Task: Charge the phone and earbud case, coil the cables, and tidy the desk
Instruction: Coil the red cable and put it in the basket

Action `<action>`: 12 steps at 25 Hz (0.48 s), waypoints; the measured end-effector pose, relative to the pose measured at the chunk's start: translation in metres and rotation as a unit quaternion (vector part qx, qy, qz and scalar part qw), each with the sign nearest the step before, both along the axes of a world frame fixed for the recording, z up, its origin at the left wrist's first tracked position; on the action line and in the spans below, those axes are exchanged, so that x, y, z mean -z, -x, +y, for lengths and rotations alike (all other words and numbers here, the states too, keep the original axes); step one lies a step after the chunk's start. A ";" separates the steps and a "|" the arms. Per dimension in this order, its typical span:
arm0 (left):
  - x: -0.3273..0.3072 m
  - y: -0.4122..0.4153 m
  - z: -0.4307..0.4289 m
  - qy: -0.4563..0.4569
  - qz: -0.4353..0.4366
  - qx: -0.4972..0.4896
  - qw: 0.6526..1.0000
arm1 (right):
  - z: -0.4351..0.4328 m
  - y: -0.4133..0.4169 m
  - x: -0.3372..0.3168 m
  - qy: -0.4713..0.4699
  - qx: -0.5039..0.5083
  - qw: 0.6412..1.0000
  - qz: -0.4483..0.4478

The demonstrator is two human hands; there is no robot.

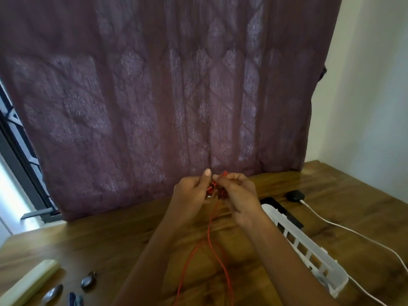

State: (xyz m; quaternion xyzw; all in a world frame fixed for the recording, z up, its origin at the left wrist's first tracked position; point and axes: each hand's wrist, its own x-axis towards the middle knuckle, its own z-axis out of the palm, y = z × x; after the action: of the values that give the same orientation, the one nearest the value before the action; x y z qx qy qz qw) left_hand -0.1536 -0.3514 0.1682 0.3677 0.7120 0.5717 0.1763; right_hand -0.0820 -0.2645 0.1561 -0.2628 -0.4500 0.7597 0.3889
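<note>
Both my hands are raised above the wooden desk (132, 235), close together. My left hand (192, 192) and my right hand (238, 191) pinch a small bundle of the red cable (208, 235) between them; a metal plug shows just under the left fingers. Two strands of the red cable hang down from the bundle toward the desk's near edge. A black earbud case (295, 195) lies on the desk at the right with a white cable (344, 228) plugged into it. A black phone (284, 212) lies partly behind the white tray.
A white slotted plastic tray (309, 252) stands on the right of the desk. At the near left lie a pale flat box (31, 283), a spoon (53, 293), a dark keyring-like object (87, 282) and a blue item. A purple curtain (167, 96) hangs behind the desk.
</note>
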 end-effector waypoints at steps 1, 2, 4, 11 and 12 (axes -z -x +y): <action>-0.012 0.001 0.005 0.000 -0.016 0.028 0.999 | -0.001 -0.001 -0.011 -0.037 0.019 0.999 -0.003; -0.024 0.000 0.010 -0.002 -0.031 0.054 0.998 | -0.002 -0.001 -0.020 -0.068 0.035 0.997 0.005; -0.042 -0.007 0.016 -0.010 -0.074 0.107 0.991 | -0.002 -0.002 -0.033 -0.102 0.057 0.993 0.028; -0.067 -0.005 0.019 -0.034 -0.160 0.104 0.981 | 0.030 -0.006 -0.041 -0.353 0.099 0.929 -0.048; -0.071 -0.003 0.019 -0.044 -0.185 0.112 0.975 | 0.037 -0.006 -0.040 -0.413 0.109 0.901 -0.072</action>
State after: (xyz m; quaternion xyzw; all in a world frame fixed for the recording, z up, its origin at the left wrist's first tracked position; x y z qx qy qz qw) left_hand -0.1501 -0.3329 0.2391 0.3408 0.5955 0.6368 0.3518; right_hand -0.0756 -0.2276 0.1961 -0.1799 -0.7188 0.4376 0.5093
